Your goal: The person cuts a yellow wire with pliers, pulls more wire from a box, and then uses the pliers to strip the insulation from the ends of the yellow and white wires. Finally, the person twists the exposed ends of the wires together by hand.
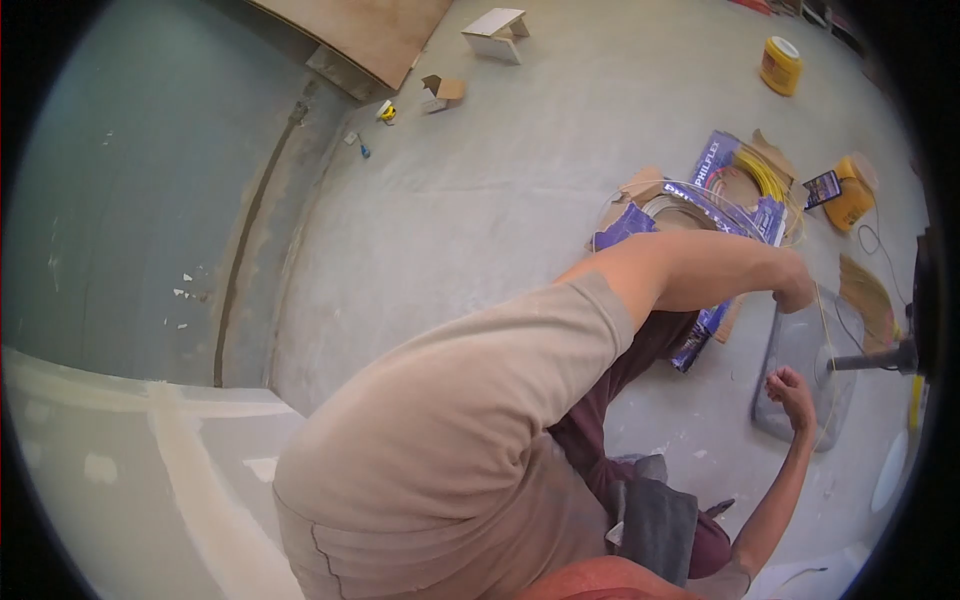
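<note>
My left hand (795, 285) is closed at the end of my outstretched arm, around a thin yellowish wire (824, 322) that runs down from it. Lower in the view, my right hand (792, 397) has its fingers curled in, close to the wire; what they hold, if anything, is hidden. Both hands are over a grey plastic base (775, 400) on the floor. Beyond my left forearm lie torn blue and white Philflex boxes (712, 165) with a coil of yellow wire (762, 175) and a pale wire coil (680, 208).
A dark pole (870, 360) rises from the base. A phone (822, 189) leans by a yellow tub (852, 200). Another yellow tub (781, 66), a small white stool (497, 35), an opened carton (442, 93) and a yellow tape measure (387, 112) are on the floor.
</note>
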A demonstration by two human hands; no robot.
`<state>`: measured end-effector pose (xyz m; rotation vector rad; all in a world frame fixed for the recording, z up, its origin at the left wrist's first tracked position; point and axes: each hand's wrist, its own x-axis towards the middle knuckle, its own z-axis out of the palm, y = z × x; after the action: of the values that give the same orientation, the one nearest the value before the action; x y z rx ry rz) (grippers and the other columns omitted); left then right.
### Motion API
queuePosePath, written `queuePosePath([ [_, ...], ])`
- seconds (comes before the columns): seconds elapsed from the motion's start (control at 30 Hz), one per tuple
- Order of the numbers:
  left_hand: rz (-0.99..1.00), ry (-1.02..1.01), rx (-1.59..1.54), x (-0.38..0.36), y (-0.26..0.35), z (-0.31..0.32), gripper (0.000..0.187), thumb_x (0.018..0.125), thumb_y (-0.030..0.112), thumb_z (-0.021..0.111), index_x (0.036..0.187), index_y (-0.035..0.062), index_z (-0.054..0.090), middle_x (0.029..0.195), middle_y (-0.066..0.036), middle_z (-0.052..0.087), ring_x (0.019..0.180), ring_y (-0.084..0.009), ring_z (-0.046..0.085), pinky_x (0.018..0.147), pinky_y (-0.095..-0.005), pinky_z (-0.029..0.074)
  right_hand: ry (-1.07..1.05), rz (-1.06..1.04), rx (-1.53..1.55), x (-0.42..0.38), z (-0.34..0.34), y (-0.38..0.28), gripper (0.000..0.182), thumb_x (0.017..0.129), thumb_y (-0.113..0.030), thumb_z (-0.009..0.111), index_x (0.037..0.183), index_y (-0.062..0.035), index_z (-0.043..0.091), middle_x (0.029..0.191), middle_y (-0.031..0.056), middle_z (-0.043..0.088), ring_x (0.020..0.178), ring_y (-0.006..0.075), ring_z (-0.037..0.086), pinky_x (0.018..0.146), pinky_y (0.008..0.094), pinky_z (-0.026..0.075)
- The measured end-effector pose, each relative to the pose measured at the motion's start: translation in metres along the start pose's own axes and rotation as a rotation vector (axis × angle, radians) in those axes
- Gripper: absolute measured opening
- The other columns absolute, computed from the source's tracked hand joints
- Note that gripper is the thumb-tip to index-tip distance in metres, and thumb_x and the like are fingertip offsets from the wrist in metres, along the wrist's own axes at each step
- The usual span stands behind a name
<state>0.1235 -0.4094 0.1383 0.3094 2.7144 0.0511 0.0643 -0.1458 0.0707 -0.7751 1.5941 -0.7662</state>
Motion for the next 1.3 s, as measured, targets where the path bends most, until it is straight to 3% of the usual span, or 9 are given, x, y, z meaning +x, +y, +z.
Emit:
queuePosePath([
  [0.07, -0.021, -0.235, -0.076, 0.004, -0.005, 0.003, 0.026, 0.085, 0.022, 0.069, 0.105, 0.0089, 0.079, 0.103, -0.011, 0.075, 0.095, -0.0270, 0.070, 0.081, -0.0463, 0.051, 0.056, 0.006, 0.007, -0.009, 0.005, 0.000, 0.016, 0.099, -0.023, 0.067, 0.092, -0.0093, 0.064, 0.081, -0.0022, 0.064, 0.072, 0.0092, 0.060, 0.067, 0.0252, 0.047],
  [0.23, -0.117, -0.208, -0.059, -0.019, -0.004, -0.013, 0.026, 0.084, 0.022, 0.070, 0.106, 0.0116, 0.079, 0.105, -0.007, 0.075, 0.096, -0.0252, 0.070, 0.080, -0.0441, 0.052, 0.218, 0.087, -0.310, -0.016, -0.029, 0.013, 0.017, 0.097, -0.020, 0.067, 0.091, -0.0052, 0.064, 0.075, -0.0009, 0.062, 0.066, 0.0096, 0.059, 0.057, 0.0267, 0.046],
  [0.37, -0.148, -0.216, -0.028, -0.020, -0.012, -0.010, 0.024, 0.083, 0.020, 0.070, 0.104, 0.0136, 0.079, 0.106, -0.004, 0.076, 0.095, -0.0230, 0.070, 0.080, -0.0429, 0.052, 0.184, 0.073, -0.223, -0.076, 0.022, -0.098, 0.013, 0.089, -0.012, 0.074, 0.094, -0.0038, 0.065, 0.077, 0.0024, 0.064, 0.066, 0.0106, 0.061, 0.056, 0.0260, 0.049],
  [0.57, -0.125, -0.144, -0.128, -0.018, -0.013, -0.004, 0.024, 0.080, 0.016, 0.068, 0.101, 0.0134, 0.079, 0.102, -0.006, 0.076, 0.094, -0.0242, 0.071, 0.078, -0.0437, 0.052, -0.942, -0.153, -0.132, -0.092, 0.140, -0.188, 0.044, 0.085, -0.010, 0.083, 0.127, -0.0066, 0.068, 0.099, 0.0077, 0.073, 0.084, 0.0147, 0.071, 0.075, 0.0283, 0.059],
  [0.77, -0.068, -0.209, -0.085, -0.001, -0.016, 0.001, 0.021, 0.083, 0.017, 0.066, 0.100, 0.0127, 0.079, 0.102, -0.007, 0.076, 0.093, -0.0244, 0.071, 0.078, -0.0454, 0.052, -1.383, -0.210, -0.140, -0.090, 0.187, -0.221, 0.041, 0.090, -0.016, 0.080, 0.128, -0.0061, 0.068, 0.105, 0.0093, 0.073, 0.086, 0.0165, 0.073, 0.074, 0.0294, 0.059],
  [0.97, -0.029, -0.195, -0.062, 0.018, -0.027, 0.019, 0.019, 0.085, 0.018, 0.067, 0.099, 0.0123, 0.079, 0.102, -0.006, 0.076, 0.092, -0.0237, 0.071, 0.078, -0.0443, 0.052, -1.072, -0.542, -0.111, -0.082, 0.158, -0.222, 0.026, 0.093, -0.022, 0.074, 0.114, -0.0060, 0.072, 0.100, 0.0108, 0.071, 0.086, 0.0284, 0.070, 0.075, 0.0381, 0.055],
  [1.07, -0.040, -0.224, -0.109, 0.004, -0.027, 0.012, 0.020, 0.084, 0.018, 0.068, 0.100, 0.0122, 0.079, 0.101, -0.006, 0.076, 0.092, -0.0238, 0.071, 0.078, -0.0439, 0.052, -0.577, -0.627, 0.235, -0.094, 0.146, -0.230, 0.018, 0.078, -0.015, 0.076, 0.091, -0.0025, 0.076, 0.090, 0.0166, 0.067, 0.081, 0.0273, 0.065, 0.076, 0.0349, 0.050],
  [1.17, -0.052, -0.233, -0.109, 0.009, -0.029, 0.015, 0.021, 0.084, 0.019, 0.069, 0.100, 0.0123, 0.079, 0.100, -0.006, 0.076, 0.092, -0.0241, 0.071, 0.078, -0.0439, 0.052, -0.028, -0.763, 0.738, -0.114, 0.193, -0.230, 0.024, 0.090, -0.024, 0.073, 0.096, -0.0013, 0.074, 0.100, 0.0182, 0.070, 0.089, 0.0285, 0.069, 0.087, 0.0372, 0.051],
  [1.3, -0.026, -0.266, -0.082, 0.022, -0.030, 0.024, 0.021, 0.083, 0.019, 0.069, 0.100, 0.0123, 0.079, 0.101, -0.006, 0.076, 0.092, -0.0248, 0.070, 0.078, -0.0441, 0.052, 0.024, -0.970, 0.886, -0.116, 0.224, -0.243, 0.023, 0.091, -0.024, 0.073, 0.098, -0.0017, 0.074, 0.102, 0.0178, 0.070, 0.091, 0.0284, 0.068, 0.087, 0.0377, 0.052],
])
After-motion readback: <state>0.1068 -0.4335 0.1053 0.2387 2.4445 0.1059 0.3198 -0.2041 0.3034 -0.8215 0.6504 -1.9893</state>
